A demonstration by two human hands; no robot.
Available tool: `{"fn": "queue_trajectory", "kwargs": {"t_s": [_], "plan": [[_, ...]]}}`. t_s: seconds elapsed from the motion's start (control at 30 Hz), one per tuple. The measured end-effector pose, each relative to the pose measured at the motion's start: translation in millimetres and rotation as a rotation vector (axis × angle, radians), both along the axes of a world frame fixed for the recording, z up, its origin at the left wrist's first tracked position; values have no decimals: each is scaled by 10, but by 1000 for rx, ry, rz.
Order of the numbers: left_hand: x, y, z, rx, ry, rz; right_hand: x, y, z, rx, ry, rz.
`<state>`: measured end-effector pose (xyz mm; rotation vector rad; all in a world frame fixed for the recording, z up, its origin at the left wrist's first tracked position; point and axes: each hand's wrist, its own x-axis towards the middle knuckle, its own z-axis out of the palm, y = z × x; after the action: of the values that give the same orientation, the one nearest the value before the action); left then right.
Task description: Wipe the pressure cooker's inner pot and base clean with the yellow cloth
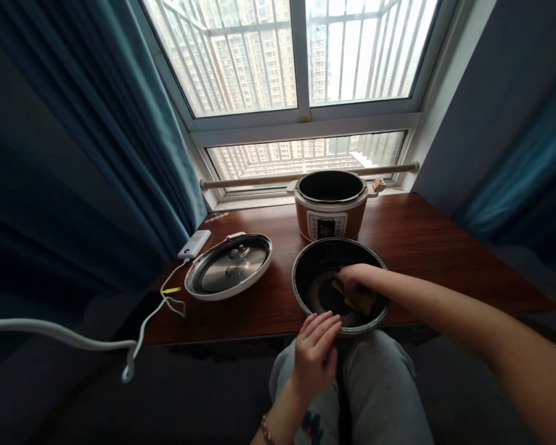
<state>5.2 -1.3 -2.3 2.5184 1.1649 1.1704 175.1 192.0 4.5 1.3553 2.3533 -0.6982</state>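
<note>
A dark inner pot (315, 256) stands at the table's front edge, just above my knees. My right hand (354, 278) reaches down into it, fingers closed on a yellow sponge (362, 301) pressed against the pot's inside. My left hand (315, 349) grips the pot's near rim, fingers curled over the edge. Behind the pot stands the orange cooker body (331, 216), open and without its lid.
The cooker's lid (229, 267) lies upside down at the left of the wooden table (426, 247). A white power bank (194, 243) with a white cable (155, 309) sits at the left edge. Teal curtains hang on both sides of the window.
</note>
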Motion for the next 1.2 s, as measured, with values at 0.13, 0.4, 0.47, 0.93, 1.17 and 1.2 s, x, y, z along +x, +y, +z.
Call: {"fn": "queue_trajectory", "kwargs": {"t_s": [0.13, 0.4, 0.47, 0.93, 1.17, 1.2], "plan": [[10, -1, -3, 25, 4, 15, 63, -237, 13, -174, -155, -9], [54, -6, -15, 64, -18, 48, -129, -718, 291, -436, -20, 97], [59, -14, -12, 72, -20, 60, -126, -732, 371, -501, 49, 124], [46, -4, 2, 84, 4, 61, 310, -714, 965, -137, -262, 178], [27, -10, 1, 60, 2, 47, 404, -306, 597, 332, -246, 163], [26, -9, 0, 60, 1, 47, 381, -243, 558, 368, -217, 188]]}}
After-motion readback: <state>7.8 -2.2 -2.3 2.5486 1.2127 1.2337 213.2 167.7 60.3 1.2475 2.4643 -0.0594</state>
